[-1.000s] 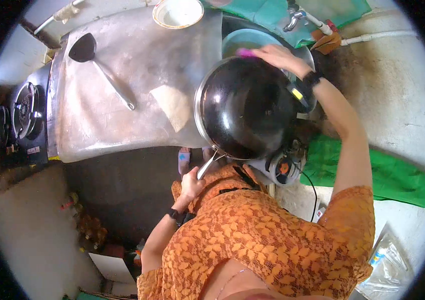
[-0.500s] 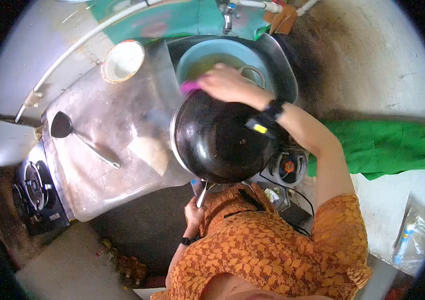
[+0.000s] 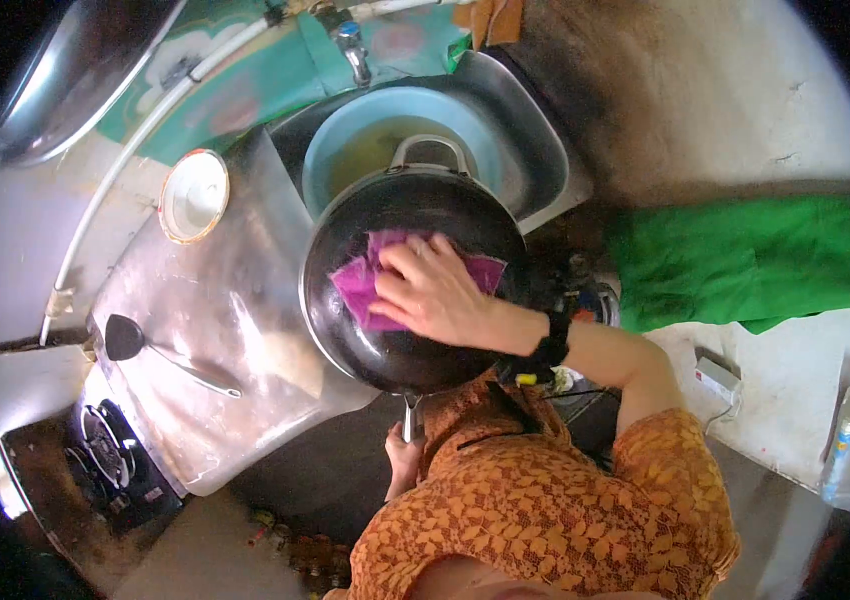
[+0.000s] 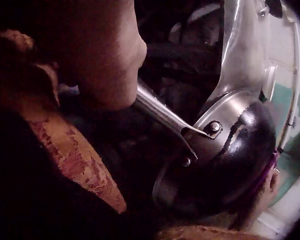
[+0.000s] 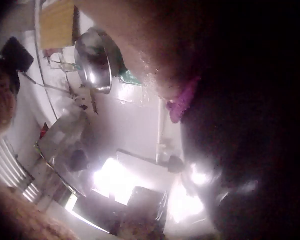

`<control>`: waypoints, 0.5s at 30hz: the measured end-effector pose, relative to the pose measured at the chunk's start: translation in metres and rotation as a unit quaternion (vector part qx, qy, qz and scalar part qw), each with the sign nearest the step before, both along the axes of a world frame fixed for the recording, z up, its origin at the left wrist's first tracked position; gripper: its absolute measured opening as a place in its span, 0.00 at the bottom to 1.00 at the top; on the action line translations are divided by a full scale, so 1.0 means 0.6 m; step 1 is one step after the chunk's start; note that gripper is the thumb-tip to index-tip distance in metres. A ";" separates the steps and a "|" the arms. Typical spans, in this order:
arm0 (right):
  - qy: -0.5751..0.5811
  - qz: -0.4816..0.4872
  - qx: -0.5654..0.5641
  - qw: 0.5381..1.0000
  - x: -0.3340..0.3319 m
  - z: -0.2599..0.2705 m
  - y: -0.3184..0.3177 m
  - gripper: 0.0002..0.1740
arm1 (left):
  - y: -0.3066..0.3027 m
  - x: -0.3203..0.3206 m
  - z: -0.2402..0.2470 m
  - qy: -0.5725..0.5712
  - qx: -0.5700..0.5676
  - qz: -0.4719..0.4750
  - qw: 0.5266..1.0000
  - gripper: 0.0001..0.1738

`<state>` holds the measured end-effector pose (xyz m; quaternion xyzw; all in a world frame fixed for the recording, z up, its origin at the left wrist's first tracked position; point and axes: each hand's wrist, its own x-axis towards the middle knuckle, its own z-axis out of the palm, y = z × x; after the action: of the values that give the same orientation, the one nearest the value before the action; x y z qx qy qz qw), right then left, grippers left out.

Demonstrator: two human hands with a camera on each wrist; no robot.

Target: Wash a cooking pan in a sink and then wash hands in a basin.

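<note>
A black wok [image 3: 425, 370] is held bottom up, its long metal handle [image 3: 409, 415] toward the body. My left hand [image 3: 404, 462] grips that handle; in the left wrist view the handle [image 4: 160, 111] runs from the hand to two rivets on the wok's side. On the dark outer bottom, my right hand [image 3: 435, 295] holds a purple cloth [image 3: 353, 285] against the surface with bent fingers. Only an edge of the purple cloth [image 5: 182, 102] shows in the right wrist view. The wok's far loop handle [image 3: 432, 145] overlaps a light-blue basin [image 3: 320, 150] behind it.
The basin, with cloudy water, sits in a metal sink [image 3: 535, 165] under a tap [image 3: 353, 48]. On the metal counter [image 3: 235, 330] at left are a white bowl [image 3: 195, 195] and a black-headed spatula [image 3: 125, 338]. A gas stove [image 3: 110, 455] is beyond; green cloth [image 3: 745, 260] hangs right.
My right hand has moved the purple cloth from the wok's far rim onto the middle of its bottom. The head view has shifted, showing more of the sink. My left hand keeps its grip.
</note>
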<state>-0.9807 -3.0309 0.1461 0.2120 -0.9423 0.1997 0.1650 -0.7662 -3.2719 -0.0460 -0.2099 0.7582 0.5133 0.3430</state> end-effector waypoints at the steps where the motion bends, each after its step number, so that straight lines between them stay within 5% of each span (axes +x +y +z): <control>1: 0.014 -0.012 0.001 1.000 -0.014 -0.002 0.013 0.14 | 0.000 0.000 0.004 -0.012 0.016 0.007 1.000 0.16; 6: 0.016 -0.117 -0.096 0.988 -0.117 -0.040 0.114 0.11 | -0.022 0.042 -0.072 0.012 0.085 0.058 0.995 0.16; 8: -0.106 -0.088 -0.178 0.974 -0.188 -0.079 0.162 0.09 | -0.018 0.043 -0.064 0.025 0.074 0.054 0.995 0.16; 11: -0.135 -0.040 -0.150 0.979 -0.240 -0.108 0.189 0.09 | 0.004 0.016 -0.005 -0.011 0.076 0.068 0.995 0.14; 15: -0.250 -0.105 0.006 0.963 -0.221 -0.056 0.195 0.10 | 0.016 0.012 0.022 -0.020 0.108 0.087 0.990 0.12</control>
<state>-1.1135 -2.9141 0.1127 0.0559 -0.9718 0.2219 -0.0566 -0.7589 -3.2622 -0.0326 -0.2469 0.6700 0.6157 0.3332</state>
